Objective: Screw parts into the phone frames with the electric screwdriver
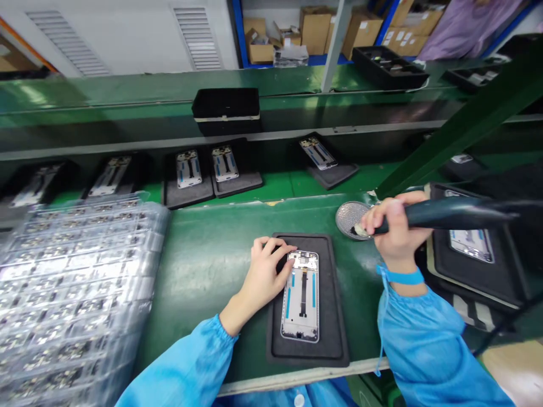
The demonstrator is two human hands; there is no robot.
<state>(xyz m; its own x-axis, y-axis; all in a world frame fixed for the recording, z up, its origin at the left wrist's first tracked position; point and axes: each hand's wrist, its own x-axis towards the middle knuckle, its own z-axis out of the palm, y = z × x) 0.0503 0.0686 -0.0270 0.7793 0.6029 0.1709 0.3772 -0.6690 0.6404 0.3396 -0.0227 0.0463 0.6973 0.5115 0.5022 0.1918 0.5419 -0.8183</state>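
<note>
Near the front edge of the green bench (203, 254), a phone frame (301, 299) lies inner side up in a black tray (335, 339), long axis running near to far. Left hand (263, 274): fingers loose and curved, tips pressing the frame's far-left corner, not wrapped round anything. Right hand (392, 229): clenched round an electric screwdriver (449, 213) held almost level, tip down at a round screw dish (348, 217) just beyond the tray, to its right. Blue wrist strap (401, 277) on the right wrist.

Risks, as judged:
- The driver tip is hard to make out behind the fingers, so I cannot tell if a screw sits on it. A badly seated screw could drop onto the bench or into the frame.
- The left hand pins only one corner, so the frame could shift or tilt in its tray under a sideways push.
- The dish sits by the bench's far edge, so a nudge from the driver could spill screws.
- The right sleeve is close to the tray stack (475, 265) at right and could snag it.

Clear plastic trays (72, 294) are piled at left, well apart from both hands.
</note>
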